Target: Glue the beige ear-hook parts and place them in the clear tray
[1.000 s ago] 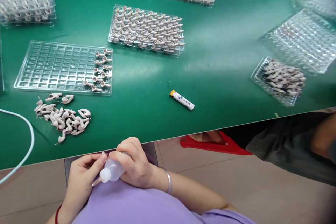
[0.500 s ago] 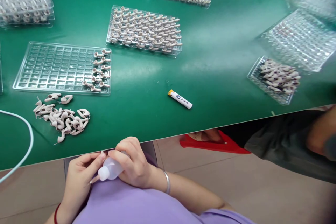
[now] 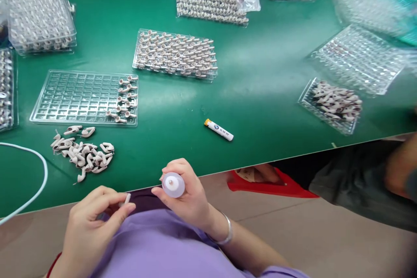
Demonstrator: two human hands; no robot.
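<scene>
My right hand (image 3: pixel 185 193) is closed round a small translucent squeeze bottle (image 3: pixel 173 184), whose round end faces the camera, just below the green table's near edge. My left hand (image 3: pixel 94 221) pinches a small beige part (image 3: pixel 127 199) between thumb and fingers, a short way left of the bottle. A loose pile of beige curved parts (image 3: pixel 83 154) lies on the table above my left hand. Behind the pile sits a clear cell tray (image 3: pixel 74 97) with several parts in its right columns.
A filled tray (image 3: pixel 176 54) stands mid-table, with more trays at the far left (image 3: pixel 41 24), back (image 3: pixel 208 4) and right (image 3: pixel 356 58). A white lighter (image 3: pixel 219 130) lies near the front edge. A white cable (image 3: pixel 29 195) curves at left. Another person's arm (image 3: pixel 399 169) and a red object (image 3: pixel 270 182) sit at right.
My hands have parted: the right one tipped the bottle up so its round end faces the camera, and the left one drew away to the left with the part. The view tilted upward.
</scene>
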